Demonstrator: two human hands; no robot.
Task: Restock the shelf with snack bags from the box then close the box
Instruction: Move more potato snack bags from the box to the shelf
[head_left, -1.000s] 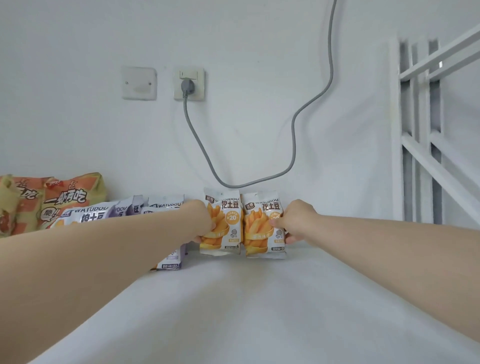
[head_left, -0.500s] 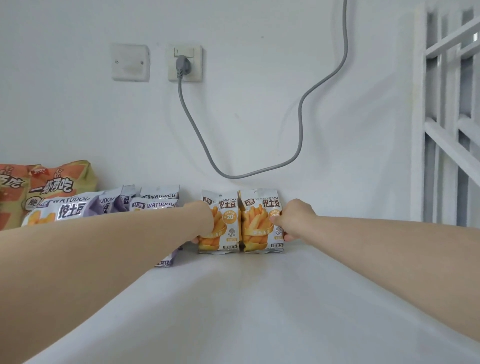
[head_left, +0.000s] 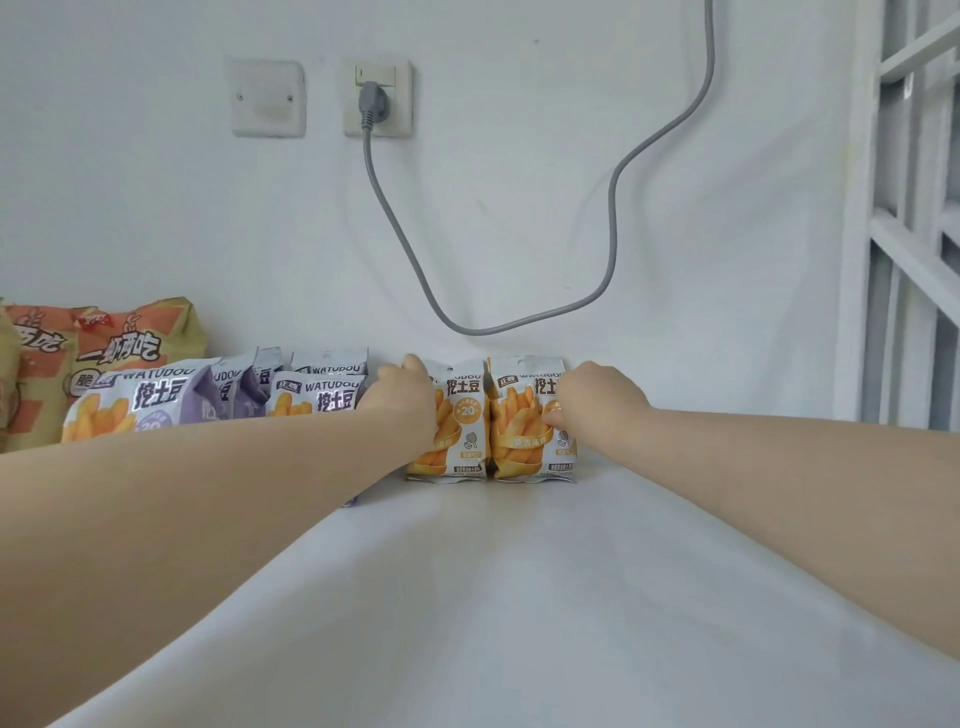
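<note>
White shelf (head_left: 519, 597) carries two orange snack bags upright, long axis vertical, at the back wall. Left bag (head_left: 460, 421) is gripped by left hand (head_left: 402, 402), right bag (head_left: 522, 421) pinched by right hand (head_left: 597, 402); each bag lies inward of its fingers.

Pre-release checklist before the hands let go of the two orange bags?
1. Left orange bag upright at the wall: ok.
2. Right orange bag upright, touching its neighbour: ok.
3. Left hand on the left bag: ok; grip cannot tell.
4. Right hand on the right bag: ok.
5. Purple bags not knocked over: cannot tell, arm hides them.
6. Grey cable clear above the bags: ok.
</note>
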